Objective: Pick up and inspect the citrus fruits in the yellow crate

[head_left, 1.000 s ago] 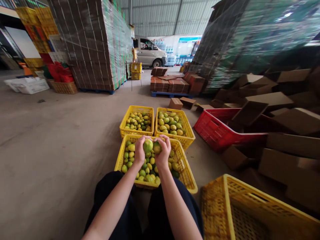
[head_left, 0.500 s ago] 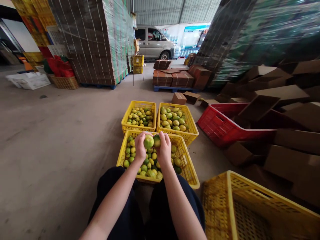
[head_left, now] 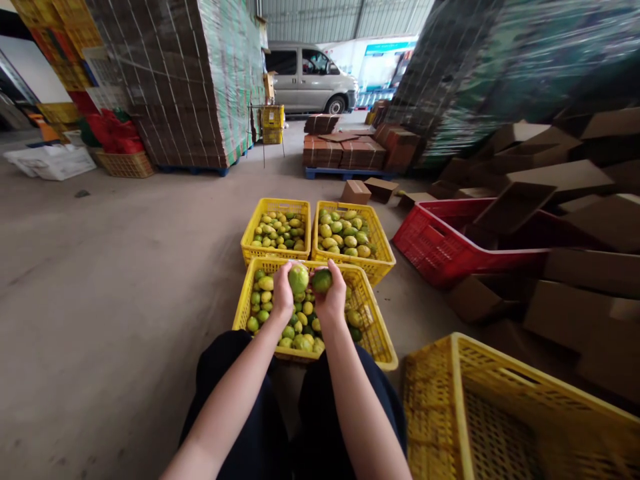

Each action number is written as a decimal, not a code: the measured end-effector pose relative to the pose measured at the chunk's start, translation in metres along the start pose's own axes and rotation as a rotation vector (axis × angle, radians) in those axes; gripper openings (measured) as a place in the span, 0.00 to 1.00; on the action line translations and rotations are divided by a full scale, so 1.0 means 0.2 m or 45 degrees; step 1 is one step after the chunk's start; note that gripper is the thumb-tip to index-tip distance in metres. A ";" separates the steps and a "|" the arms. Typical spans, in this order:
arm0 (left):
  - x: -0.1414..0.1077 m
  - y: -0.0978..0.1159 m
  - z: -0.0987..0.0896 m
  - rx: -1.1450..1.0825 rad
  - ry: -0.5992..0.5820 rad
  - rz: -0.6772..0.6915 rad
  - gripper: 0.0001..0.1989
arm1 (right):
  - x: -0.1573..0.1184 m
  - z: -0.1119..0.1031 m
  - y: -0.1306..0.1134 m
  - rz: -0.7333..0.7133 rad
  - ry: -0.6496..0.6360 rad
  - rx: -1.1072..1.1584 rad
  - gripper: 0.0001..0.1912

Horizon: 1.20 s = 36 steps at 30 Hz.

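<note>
My left hand (head_left: pixel 284 292) is closed around a rounded yellow-green fruit (head_left: pixel 299 279), its smooth skin turned up toward me. In my right hand (head_left: pixel 334 293) sits a darker green fruit (head_left: pixel 321 281), gripped with the thumb along its top. Both fruits are held side by side with a small gap, above a yellow plastic crate (head_left: pixel 376 320) between my knees. Green and yellow fruits (head_left: pixel 303 343) of the same sort lie in this crate, partly hidden by my hands and wrists. The exact kind of fruit cannot be made out.
Beyond stand two more yellow crates of fruit, a left one (head_left: pixel 243 245) and a right one (head_left: pixel 381 267). A yellow crate (head_left: pixel 457 400) is near my right knee. A red crate (head_left: pixel 425 243) and cardboard boxes (head_left: pixel 575 320) crowd the right. Wrapped pallet stacks (head_left: pixel 165 87) and a van (head_left: pixel 313 80) stand behind.
My hands have moved slightly apart, and the two fruits with them. The dark green fruit now shows more fully in my right hand. The view has shifted a little.
</note>
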<state>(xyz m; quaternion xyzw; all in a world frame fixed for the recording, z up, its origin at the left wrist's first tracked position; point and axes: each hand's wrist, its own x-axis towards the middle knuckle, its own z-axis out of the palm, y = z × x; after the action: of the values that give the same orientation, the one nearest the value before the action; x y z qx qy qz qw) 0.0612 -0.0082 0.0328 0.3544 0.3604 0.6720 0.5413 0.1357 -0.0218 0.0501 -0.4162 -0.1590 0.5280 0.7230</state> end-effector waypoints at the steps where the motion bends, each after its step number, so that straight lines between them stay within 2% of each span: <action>1: 0.00 0.00 0.00 0.026 -0.014 0.008 0.15 | 0.01 0.00 -0.01 0.063 -0.017 0.057 0.17; 3: -0.02 0.01 0.00 0.069 -0.064 0.019 0.16 | 0.02 -0.01 -0.02 0.183 -0.051 0.136 0.17; 7: -0.04 0.03 0.00 0.136 -0.161 0.072 0.17 | 0.03 -0.02 -0.03 0.249 -0.069 0.173 0.18; 13: -0.04 0.03 0.00 0.133 -0.123 0.028 0.17 | 0.03 -0.01 -0.04 0.316 -0.016 0.200 0.18; 36: -0.04 0.01 -0.01 0.262 -0.151 0.080 0.19 | 0.05 -0.01 -0.01 0.308 0.076 0.177 0.19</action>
<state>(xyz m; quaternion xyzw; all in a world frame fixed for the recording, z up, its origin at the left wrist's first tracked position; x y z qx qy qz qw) 0.0597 -0.0168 0.0329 0.4582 0.3837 0.6259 0.5011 0.1426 -0.0138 0.0479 -0.3966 -0.0492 0.6084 0.6857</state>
